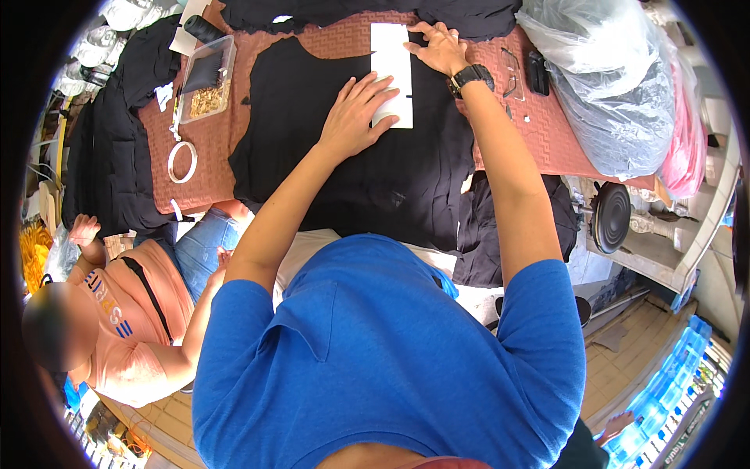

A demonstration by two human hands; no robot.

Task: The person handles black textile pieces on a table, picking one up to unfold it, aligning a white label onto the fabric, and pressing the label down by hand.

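A long white card strip (391, 82) lies upright across a black fabric piece (312, 176) spread on the table. My left hand (359, 113) rests flat, fingers spread, over the strip's left edge and the cloth beside it. At the strip's upper right edge is my right hand (439, 48), thumb and forefinger apart with their tips against the card; its other fingers are bent and partly hidden. Neither hand is wrapped around anything. A dark watch (472, 78) sits on my right wrist. The strip has small dark marks along its edges.
On the reddish textured table cover (168, 187) stand a clear plastic box (209, 82) with small gold pieces and a white ring (182, 162). Eyeglasses (512, 74), a black case (537, 74) and a large plastic-wrapped bundle (605, 86) are at right. A person in a peach shirt (144, 313) sits at left.
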